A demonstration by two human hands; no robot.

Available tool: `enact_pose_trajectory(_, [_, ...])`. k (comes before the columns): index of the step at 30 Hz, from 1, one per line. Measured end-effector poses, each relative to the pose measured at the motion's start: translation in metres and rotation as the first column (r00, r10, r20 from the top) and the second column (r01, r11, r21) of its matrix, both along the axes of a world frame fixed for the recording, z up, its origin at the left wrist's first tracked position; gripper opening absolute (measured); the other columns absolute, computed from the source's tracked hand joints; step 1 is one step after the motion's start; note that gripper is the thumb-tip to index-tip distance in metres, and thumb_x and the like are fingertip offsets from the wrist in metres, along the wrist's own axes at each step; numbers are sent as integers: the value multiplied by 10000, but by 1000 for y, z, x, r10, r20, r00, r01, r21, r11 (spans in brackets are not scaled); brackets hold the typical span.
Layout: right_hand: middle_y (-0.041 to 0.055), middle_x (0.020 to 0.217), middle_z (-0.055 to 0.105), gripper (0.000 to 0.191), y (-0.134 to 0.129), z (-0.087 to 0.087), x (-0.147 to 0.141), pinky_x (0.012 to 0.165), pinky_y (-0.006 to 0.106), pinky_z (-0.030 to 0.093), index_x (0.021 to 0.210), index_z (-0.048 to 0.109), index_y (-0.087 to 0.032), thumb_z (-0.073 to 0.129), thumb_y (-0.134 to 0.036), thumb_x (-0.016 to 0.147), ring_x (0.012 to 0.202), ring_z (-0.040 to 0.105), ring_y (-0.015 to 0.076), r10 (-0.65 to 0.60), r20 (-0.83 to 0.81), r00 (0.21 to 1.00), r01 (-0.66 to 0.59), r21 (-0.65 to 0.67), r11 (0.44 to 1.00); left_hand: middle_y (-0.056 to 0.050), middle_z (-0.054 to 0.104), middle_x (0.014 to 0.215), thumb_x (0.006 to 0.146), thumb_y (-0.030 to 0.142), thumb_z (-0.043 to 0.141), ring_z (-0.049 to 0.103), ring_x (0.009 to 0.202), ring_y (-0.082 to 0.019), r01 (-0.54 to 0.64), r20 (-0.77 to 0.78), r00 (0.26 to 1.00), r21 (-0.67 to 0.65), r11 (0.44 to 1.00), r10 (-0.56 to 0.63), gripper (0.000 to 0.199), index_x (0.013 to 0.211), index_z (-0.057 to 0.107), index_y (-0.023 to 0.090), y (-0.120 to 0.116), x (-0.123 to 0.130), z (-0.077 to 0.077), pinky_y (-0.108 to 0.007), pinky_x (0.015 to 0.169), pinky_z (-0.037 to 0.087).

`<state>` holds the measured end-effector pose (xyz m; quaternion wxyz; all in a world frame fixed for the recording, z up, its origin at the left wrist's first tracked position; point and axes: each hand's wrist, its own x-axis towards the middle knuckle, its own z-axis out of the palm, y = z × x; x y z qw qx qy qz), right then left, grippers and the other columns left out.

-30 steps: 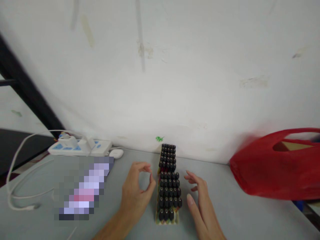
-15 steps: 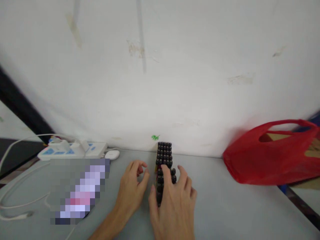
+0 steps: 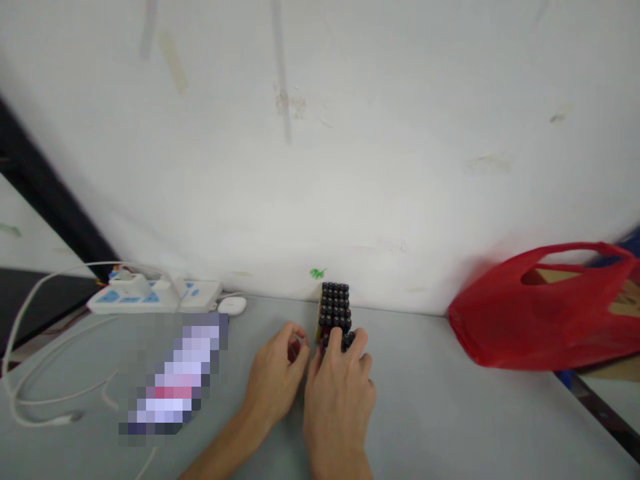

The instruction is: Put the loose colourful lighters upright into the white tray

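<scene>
Against the wall at the centre stands a stack of small black cylinders [image 3: 335, 305] in tidy rows, their round ends facing me; they look like batteries. My right hand [image 3: 340, 393] is closed over the nearer cylinders, thumb at their left side and fingers bent over the top. Most of what it grips is hidden beneath it. Just left of the stack, my left hand [image 3: 277, 373] has its fingers curled in toward the thumb. Whether something small is inside that curl cannot be made out.
A white power strip [image 3: 200, 297] with plugs and white cables lies at the back left, beside a small white rounded case [image 3: 233, 305]. Nearer is a phone-like item [image 3: 175, 380], its screen blurred out. On the right sits a red bag [image 3: 540, 320]. The grey tabletop [image 3: 425, 400] meets the wall.
My right hand has drawn its fingers in over the nearer black cylinders, covering more of them. My left hand keeps its curl beside the stack. The view has shifted slightly.
</scene>
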<state>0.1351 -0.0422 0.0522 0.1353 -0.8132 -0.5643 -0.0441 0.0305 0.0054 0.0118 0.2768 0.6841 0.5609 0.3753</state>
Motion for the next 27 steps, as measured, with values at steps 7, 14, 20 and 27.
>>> enact_pose_trajectory(7, [184, 1087, 715, 203, 3, -5, 4, 511, 364, 586, 1244, 724, -230, 597, -219, 1085, 821, 804, 356, 1, 66, 998, -1, 0, 1000, 6, 737, 772, 1033, 316, 502, 702, 696, -236, 56, -41, 997, -45, 997, -58, 146, 1032, 634, 253, -4, 1, -1, -315, 682, 444])
enact_pose_trajectory(14, [170, 1070, 719, 224, -14, -14, 28, 558, 395, 525, 1235, 687, -245, 507, -282, 1108, 806, 799, 369, 73, -9, 997, -72, 104, 992, 8, 671, 732, 1117, 395, 471, 634, 634, -212, 74, -83, 994, 38, 997, -71, 323, 858, 596, 248, -12, 3, 8, -314, 627, 404])
enact_pose_trajectory(20, [69, 963, 765, 377, -19, -14, 95, 712, 415, 574, 1137, 696, -294, 557, -639, 1073, 805, 781, 309, 176, -678, 714, -73, 178, 981, -132, 697, 1480, 937, 495, 849, 697, 1327, -342, 482, 72, 869, 109, 870, -490, 732, 1576, 568, 273, -22, -6, 10, -477, 1153, 572])
enact_pose_trajectory(27, [10, 1014, 831, 651, -23, -20, 114, 679, 366, 643, 1273, 680, -293, 821, -764, 847, 821, 811, 282, 13, -998, 58, 122, 20, 992, -194, 300, 1872, 671, 492, 1081, 398, 1670, -516, 580, 23, 815, -50, 813, -580, 1562, 1847, 63, 352, -39, 18, -11, -706, 1353, 401])
